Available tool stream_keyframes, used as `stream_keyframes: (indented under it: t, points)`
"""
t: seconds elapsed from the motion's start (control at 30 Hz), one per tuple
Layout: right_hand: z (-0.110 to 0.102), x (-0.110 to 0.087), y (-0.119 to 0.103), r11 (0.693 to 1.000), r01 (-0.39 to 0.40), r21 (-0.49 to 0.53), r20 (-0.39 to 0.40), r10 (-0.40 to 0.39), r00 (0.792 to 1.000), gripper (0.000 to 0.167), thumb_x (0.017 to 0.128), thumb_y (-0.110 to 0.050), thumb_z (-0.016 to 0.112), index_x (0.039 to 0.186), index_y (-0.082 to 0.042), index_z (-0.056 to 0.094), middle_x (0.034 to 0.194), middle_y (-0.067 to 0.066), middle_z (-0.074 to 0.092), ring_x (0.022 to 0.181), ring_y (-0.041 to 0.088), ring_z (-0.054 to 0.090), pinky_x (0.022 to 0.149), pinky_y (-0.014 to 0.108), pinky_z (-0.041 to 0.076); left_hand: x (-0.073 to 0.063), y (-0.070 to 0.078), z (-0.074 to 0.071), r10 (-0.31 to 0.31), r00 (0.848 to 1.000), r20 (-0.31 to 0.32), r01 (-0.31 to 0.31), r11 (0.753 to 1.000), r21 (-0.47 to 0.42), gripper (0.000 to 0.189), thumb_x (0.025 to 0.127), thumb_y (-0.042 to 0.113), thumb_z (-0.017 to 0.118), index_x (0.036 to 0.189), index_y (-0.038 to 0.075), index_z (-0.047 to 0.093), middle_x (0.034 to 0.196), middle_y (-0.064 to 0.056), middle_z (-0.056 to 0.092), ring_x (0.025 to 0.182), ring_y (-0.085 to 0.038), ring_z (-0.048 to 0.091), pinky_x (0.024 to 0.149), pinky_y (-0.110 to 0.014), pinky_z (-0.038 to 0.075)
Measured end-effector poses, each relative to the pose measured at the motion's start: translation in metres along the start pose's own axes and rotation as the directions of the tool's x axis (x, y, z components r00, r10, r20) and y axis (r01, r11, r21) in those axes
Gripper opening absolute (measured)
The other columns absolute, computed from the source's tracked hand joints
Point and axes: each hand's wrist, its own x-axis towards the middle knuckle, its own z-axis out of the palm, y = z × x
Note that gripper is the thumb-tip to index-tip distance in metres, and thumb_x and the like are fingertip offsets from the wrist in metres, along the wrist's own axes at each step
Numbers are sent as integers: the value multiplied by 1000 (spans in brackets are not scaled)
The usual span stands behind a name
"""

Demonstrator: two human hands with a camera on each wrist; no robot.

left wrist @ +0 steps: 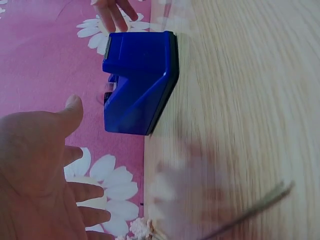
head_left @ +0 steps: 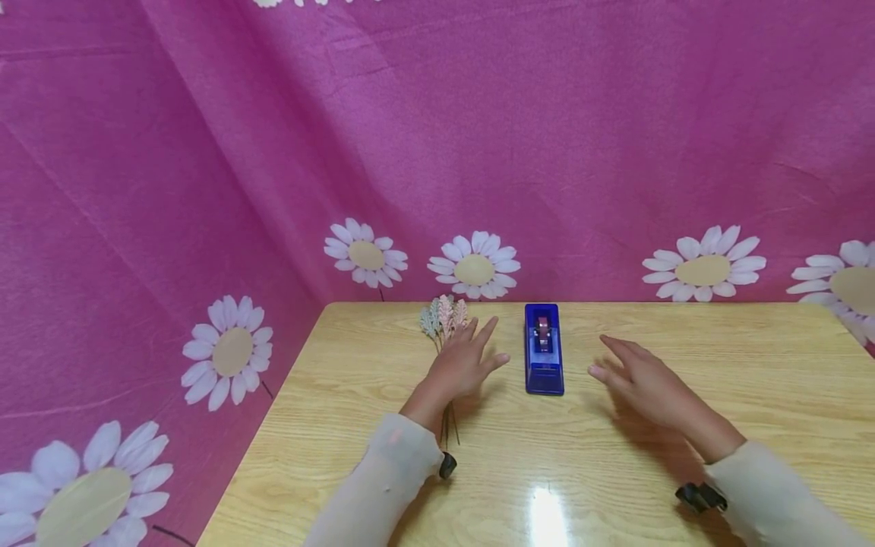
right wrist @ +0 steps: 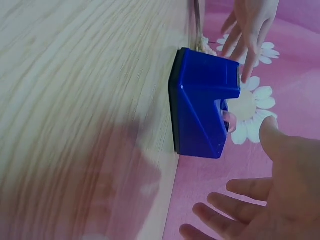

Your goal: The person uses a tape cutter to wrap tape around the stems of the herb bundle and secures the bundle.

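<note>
A blue tape dispenser point(head_left: 544, 372) with a small roll of clear pinkish tape stands near the table's far edge, between the two hands. My left hand point(head_left: 459, 365) hovers to its left with fingers spread, over a small bunch of artificial flower sprigs point(head_left: 446, 313) in pink and grey-green. That hand hides the middle of their thin stems. To the dispenser's right, my right hand point(head_left: 645, 386) is held above the table, fingers extended and thumb apart. Both wrist views show the dispenser point(left wrist: 140, 82) upright, with a gap between it and each palm.
The wood-grain table point(head_left: 615, 501) ends at the back against a magenta cloth point(head_left: 547, 152) printed with white daisies. The same cloth hangs along the left side. Dark straps hang at both sleeve cuffs point(head_left: 403, 448).
</note>
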Motion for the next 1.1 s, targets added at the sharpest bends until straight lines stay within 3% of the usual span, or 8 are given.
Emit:
stream_keyframes:
  t: [0.17,0.33,0.47,0.6,0.87,1.1]
  points:
    - [3,4,-9,999,27,45,-24,-26,999,74,108,-45,52,155,8,34,152,36,42,138,56,40,109,70,34,6,6,3,13,1000,21,-12,998,-58,70,107,60,38,166,37,9,172,-12,15,158,-36,15,123,-60,21]
    - [8,13,-18,994,84,69,-64,-80,995,60,109,-33,55,148,11,44,137,32,59,118,47,61,96,62,50,12,12,6,29,998,52,-20,985,-169,68,108,57,39,166,40,8,173,-10,14,158,-35,16,122,-59,24]
    - [12,21,-24,990,99,97,-90,-90,992,51,107,-25,58,141,12,53,124,26,69,105,37,67,89,54,54,18,19,9,48,997,62,-32,971,-236,66,109,50,42,166,38,10,172,-10,16,157,-32,21,122,-57,26]
    - [16,29,-29,988,65,143,-102,-50,994,46,105,-22,61,136,12,58,115,21,72,100,32,67,83,46,53,26,26,12,69,996,51,-52,960,-276,67,110,42,46,167,31,14,171,-13,21,156,-31,23,122,-55,27]
    - [19,38,-39,955,4,296,-23,3,1000,46,107,-23,57,136,14,58,131,31,64,119,45,63,98,57,52,37,33,20,109,993,34,-92,938,-335,69,109,34,53,167,22,18,169,-8,28,155,-26,26,125,-44,25]
    - [21,42,-43,910,-62,410,47,47,998,45,108,-19,56,135,17,56,126,33,66,105,38,68,82,48,59,44,38,29,83,996,19,-68,909,-411,67,108,26,56,166,20,22,167,-9,32,154,-23,30,124,-38,25]
